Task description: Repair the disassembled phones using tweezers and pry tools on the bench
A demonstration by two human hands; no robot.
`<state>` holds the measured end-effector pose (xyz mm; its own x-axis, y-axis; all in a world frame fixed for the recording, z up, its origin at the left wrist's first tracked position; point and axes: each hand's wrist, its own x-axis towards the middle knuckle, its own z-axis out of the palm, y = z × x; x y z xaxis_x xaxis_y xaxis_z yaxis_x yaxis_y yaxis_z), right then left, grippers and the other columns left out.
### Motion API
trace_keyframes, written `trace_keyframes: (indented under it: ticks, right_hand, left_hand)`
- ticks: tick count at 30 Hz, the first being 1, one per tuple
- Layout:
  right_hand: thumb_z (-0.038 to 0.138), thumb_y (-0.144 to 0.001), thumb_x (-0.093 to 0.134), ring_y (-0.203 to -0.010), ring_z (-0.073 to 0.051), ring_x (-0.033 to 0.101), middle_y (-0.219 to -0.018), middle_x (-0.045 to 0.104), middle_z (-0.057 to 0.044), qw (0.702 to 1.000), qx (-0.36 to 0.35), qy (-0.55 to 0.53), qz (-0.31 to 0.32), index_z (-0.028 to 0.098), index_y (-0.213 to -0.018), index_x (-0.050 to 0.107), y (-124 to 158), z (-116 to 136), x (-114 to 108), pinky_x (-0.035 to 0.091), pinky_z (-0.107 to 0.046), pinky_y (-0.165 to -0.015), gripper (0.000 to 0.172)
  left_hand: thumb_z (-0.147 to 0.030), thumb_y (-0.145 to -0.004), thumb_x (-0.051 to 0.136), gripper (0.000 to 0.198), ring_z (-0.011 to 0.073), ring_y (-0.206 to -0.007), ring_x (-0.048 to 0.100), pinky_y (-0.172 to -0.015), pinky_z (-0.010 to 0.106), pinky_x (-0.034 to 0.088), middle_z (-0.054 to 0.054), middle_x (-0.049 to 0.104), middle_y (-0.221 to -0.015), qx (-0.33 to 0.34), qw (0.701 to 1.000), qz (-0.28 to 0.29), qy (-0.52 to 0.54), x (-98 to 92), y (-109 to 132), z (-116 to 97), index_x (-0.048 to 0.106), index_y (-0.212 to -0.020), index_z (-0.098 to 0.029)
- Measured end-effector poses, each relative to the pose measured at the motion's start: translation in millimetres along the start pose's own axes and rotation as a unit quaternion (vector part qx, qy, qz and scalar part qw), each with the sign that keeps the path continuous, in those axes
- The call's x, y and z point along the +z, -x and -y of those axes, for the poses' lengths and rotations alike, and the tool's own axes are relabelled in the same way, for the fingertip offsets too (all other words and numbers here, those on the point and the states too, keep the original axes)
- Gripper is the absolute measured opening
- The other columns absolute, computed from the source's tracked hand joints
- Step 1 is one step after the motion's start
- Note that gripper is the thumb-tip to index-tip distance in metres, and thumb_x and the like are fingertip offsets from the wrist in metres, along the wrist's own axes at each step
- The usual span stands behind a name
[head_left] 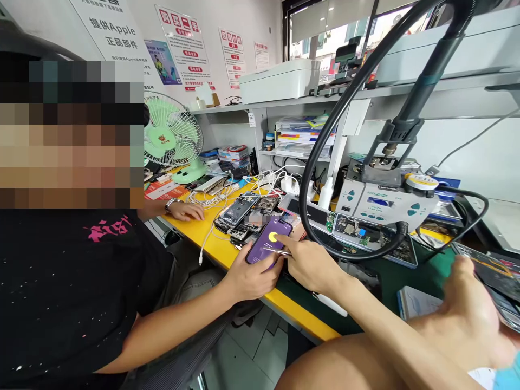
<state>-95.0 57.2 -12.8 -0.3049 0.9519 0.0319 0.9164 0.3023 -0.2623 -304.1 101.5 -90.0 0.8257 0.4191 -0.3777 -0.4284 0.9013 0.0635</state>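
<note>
My left hand reaches in from the right, its index finger on or just over the yellow circle on a lit purple phone. Thin metal tweezers stick out from its curled fingers. The phone rests in a co-worker's hand, tilted towards us. At the right edge, my right hand has its thumb raised against the side of a dark, opened-up phone. The rest of that phone runs out of view, and most of the right fingers are hidden.
Opened phones and tangled white cables cover the yellow bench. A thick black hose arches over the green mat, before a grey control box. A phone board lies there. The co-worker's other hand rests beyond.
</note>
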Motion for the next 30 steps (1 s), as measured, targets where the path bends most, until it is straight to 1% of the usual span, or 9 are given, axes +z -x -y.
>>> trace_keyframes:
  ticks: [2, 4, 8, 11, 14, 18, 22, 27, 30]
  right_hand:
    - [0.012, -0.088, 0.043, -0.089, -0.034, 0.074, -0.106, 0.075, -0.019, 1.0, 0.005, 0.003, -0.003, 0.018, -0.145, 0.052, -5.4, 2.0, -0.3, 0.049, -0.038, -0.074, 0.058]
    - [0.013, -0.089, 0.043, -0.091, -0.033, 0.074, -0.105, 0.075, -0.017, 1.0, 0.012, -0.002, -0.011, 0.02, -0.144, 0.052, -6.3, 1.4, -1.5, 0.048, -0.037, -0.075, 0.056]
    - [0.016, -0.091, 0.041, -0.092, -0.031, 0.073, -0.106, 0.074, -0.014, 0.999, 0.033, -0.015, -0.029, 0.021, -0.144, 0.05, 2.2, -6.4, -6.0, 0.046, -0.034, -0.073, 0.053]
    - [0.013, -0.089, 0.041, -0.087, -0.031, 0.073, -0.1, 0.075, -0.011, 0.999, 0.038, -0.023, -0.028, 0.021, -0.134, 0.056, 8.9, -11.5, -8.4, 0.042, -0.033, -0.069, 0.049]
    - [0.013, -0.088, 0.04, -0.083, -0.029, 0.073, -0.1, 0.075, -0.01, 0.998, 0.047, -0.033, -0.027, 0.021, -0.124, 0.06, 11.4, -13.5, -9.2, 0.039, -0.032, -0.067, 0.042]
    - [0.012, -0.089, 0.039, -0.082, -0.029, 0.073, -0.1, 0.075, -0.011, 0.996, 0.066, -0.047, -0.031, 0.02, -0.12, 0.061, 10.4, -15.6, -7.9, 0.038, -0.032, -0.066, 0.039]
    - [0.011, -0.09, 0.038, -0.085, -0.028, 0.073, -0.102, 0.076, -0.01, 0.994, 0.075, -0.073, -0.032, 0.021, -0.119, 0.062, 8.4, -17.8, -6.6, 0.039, -0.031, -0.068, 0.04]
    - [0.01, -0.09, 0.038, -0.089, -0.025, 0.072, -0.108, 0.075, -0.01, 0.993, 0.063, -0.1, -0.029, 0.021, -0.113, 0.066, 6.7, -18.0, -6.9, 0.042, -0.029, -0.072, 0.037]
    - [0.011, -0.091, 0.038, -0.09, -0.024, 0.072, -0.11, 0.074, -0.009, 0.993, 0.038, -0.107, -0.02, 0.021, -0.112, 0.068, 7.0, -16.8, -4.9, 0.043, -0.028, -0.075, 0.037]
  left_hand:
    - [-0.064, -0.085, 0.062, 0.058, 0.0126, -0.104, 0.065, -0.095, 0.016, 0.042, 0.006, 0.069, -0.112, -0.004, 1.0, -0.001, 0.002, 1.5, 0.3, 0.1, 0.063, -0.121, -0.018]
    - [-0.064, -0.084, 0.063, 0.058, 0.0126, -0.104, 0.065, -0.094, 0.016, 0.043, 0.006, 0.069, -0.111, -0.008, 1.0, -0.004, 0.003, 2.4, 0.5, -0.1, 0.063, -0.118, -0.018]
    - [-0.059, -0.085, 0.063, 0.054, 0.013, -0.104, 0.065, -0.094, 0.018, 0.044, 0.007, 0.068, -0.116, -0.012, 1.0, -0.01, 0.006, 1.8, 0.0, -0.6, 0.062, -0.118, -0.017]
    - [-0.057, -0.085, 0.062, 0.053, 0.0151, -0.109, 0.063, -0.096, 0.02, 0.043, 0.009, 0.067, -0.119, -0.01, 1.0, -0.016, 0.007, 0.0, -1.4, -1.3, 0.061, -0.118, -0.015]
    - [-0.056, -0.086, 0.062, 0.056, 0.0166, -0.112, 0.062, -0.098, 0.021, 0.042, 0.011, 0.066, -0.122, -0.007, 1.0, -0.021, 0.007, -1.1, -2.5, -2.0, 0.059, -0.121, -0.013]
    - [-0.06, -0.087, 0.061, 0.059, 0.0156, -0.11, 0.063, -0.098, 0.02, 0.042, 0.01, 0.067, -0.118, -0.005, 1.0, -0.021, 0.015, -0.6, -2.0, -2.3, 0.059, -0.122, -0.012]
    - [-0.064, -0.087, 0.059, 0.063, 0.0145, -0.104, 0.065, -0.095, 0.019, 0.043, 0.009, 0.069, -0.114, -0.005, 1.0, -0.022, 0.017, 1.3, -0.6, -1.4, 0.06, -0.123, -0.012]
    - [-0.065, -0.087, 0.057, 0.062, 0.0147, -0.102, 0.066, -0.095, 0.019, 0.043, 0.009, 0.07, -0.111, 0.0, 1.0, -0.026, 0.014, 5.0, 0.2, 0.5, 0.059, -0.122, -0.013]
    - [-0.064, -0.088, 0.057, 0.063, 0.0149, -0.104, 0.066, -0.096, 0.019, 0.042, 0.009, 0.07, -0.111, 0.005, 0.999, -0.031, 0.01, 5.5, 0.1, 0.8, 0.059, -0.124, -0.013]
